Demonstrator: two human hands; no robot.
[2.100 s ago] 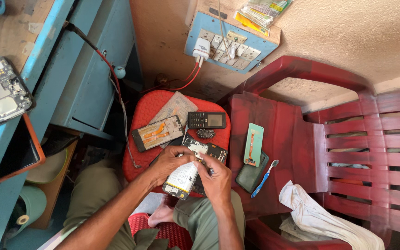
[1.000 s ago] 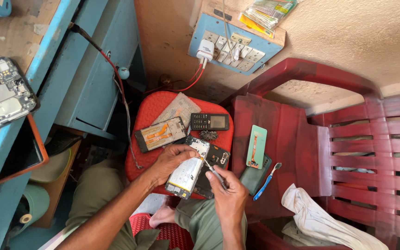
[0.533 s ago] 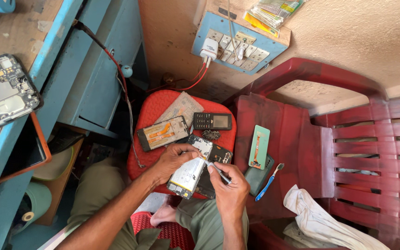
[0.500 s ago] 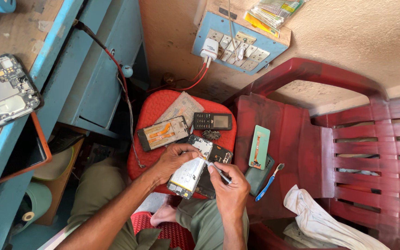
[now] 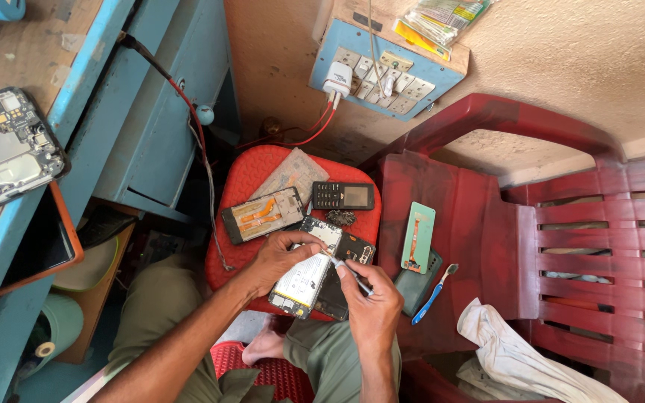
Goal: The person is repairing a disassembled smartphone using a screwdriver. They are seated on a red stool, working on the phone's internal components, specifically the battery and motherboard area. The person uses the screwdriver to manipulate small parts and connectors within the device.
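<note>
While pinching a tool [image 5: 354, 275], right hand [image 5: 371, 302] curled; left hand [image 5: 278, 257] gripping phone [image 5: 304, 276]

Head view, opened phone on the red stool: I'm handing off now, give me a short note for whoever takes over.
Left hand: steadies the opened phone at its upper edge, on the red stool.
Right hand: pinches a thin tool, tip at the phone's top end.
Nearby on the stool: screen panel with orange flex cables, keypad phone, small dark parts.
On the red chair: green panel, toothbrush, white cloth.
Done: back is off, battery and board exposed.
Left: phone not reassembled; panels lie loose.
</note>
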